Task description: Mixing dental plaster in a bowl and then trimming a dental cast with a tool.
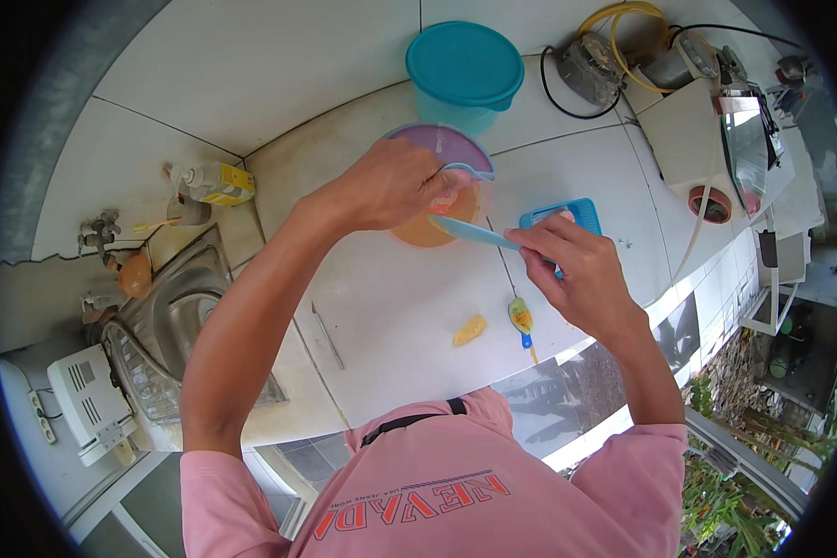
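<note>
My left hand [395, 183] is closed, its fingers pinching a small light blue thing with a curved rim [474, 171]. Something pink and wet shows beneath those fingers; the hand hides much of it. Below is an orange-tinted bowl [420, 232], with a purple rounded wall or lid [451, 141] at its far side; I cannot tell whether they are one piece. My right hand [572, 265] grips a light blue flat-bladed knife [479, 232], its tip at the bowl's near right. Just beyond that hand lies a blue rectangular tray [586, 216].
On the white counter lie a yellow lump [470, 330], a blue-handled utensil with green-yellow scraps [521, 321] and a thin metal rod [327, 337]. A teal-lidded tub [465, 65] stands behind. To the left is a steel sink [191, 312]; at right, a cream appliance [684, 139].
</note>
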Tool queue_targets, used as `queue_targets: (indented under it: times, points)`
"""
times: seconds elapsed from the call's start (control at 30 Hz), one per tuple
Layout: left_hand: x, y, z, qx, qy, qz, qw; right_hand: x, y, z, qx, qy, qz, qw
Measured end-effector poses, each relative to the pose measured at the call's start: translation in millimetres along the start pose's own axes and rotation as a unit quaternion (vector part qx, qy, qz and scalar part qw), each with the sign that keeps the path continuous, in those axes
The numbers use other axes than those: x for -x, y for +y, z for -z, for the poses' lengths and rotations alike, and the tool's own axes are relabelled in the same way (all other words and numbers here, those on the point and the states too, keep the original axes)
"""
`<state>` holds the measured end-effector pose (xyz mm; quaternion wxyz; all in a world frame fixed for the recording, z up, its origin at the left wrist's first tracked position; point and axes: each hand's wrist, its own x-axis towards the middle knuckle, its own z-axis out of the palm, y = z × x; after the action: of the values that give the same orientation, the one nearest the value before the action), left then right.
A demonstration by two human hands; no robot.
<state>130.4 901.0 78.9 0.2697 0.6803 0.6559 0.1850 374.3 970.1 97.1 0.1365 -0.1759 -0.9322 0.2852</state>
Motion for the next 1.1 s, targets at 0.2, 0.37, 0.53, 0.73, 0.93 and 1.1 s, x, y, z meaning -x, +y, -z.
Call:
queue_targets:
  times: [0.2,0.37,0.53,0.73,0.93,1.1]
  points:
    - [-3.2,1.9,13.7,0.014,-0.062,0.071,0.995,-34.7,6.0,-51.7,0.084,-0.081,0.065,0.991]
    - [-4.3,-7.3,7.4,0.023,-0.045,0.041,0.998,-53.0,7.3,-74.1,0.124,-0.113,0.069,0.983]
    - [-4.1,-4.9,12.4,0.03,-0.059,0.051,0.997,-62.4,10.8,-86.0,0.125,-0.125,0.07,0.982]
    - [-3.8,-8.4,9.9,0.033,-0.059,0.047,0.997,-68.5,14.0,-91.4,0.13,-0.137,0.097,0.977]
    - [-3.3,-13.0,5.1,0.008,-0.043,0.032,0.999,-74.1,12.5,-90.3,0.124,-0.16,0.093,0.975]
    - [-4.8,-13.2,7.7,0.02,-0.058,0.045,0.997,-73.2,12.9,-82.7,0.099,-0.149,0.06,0.982]
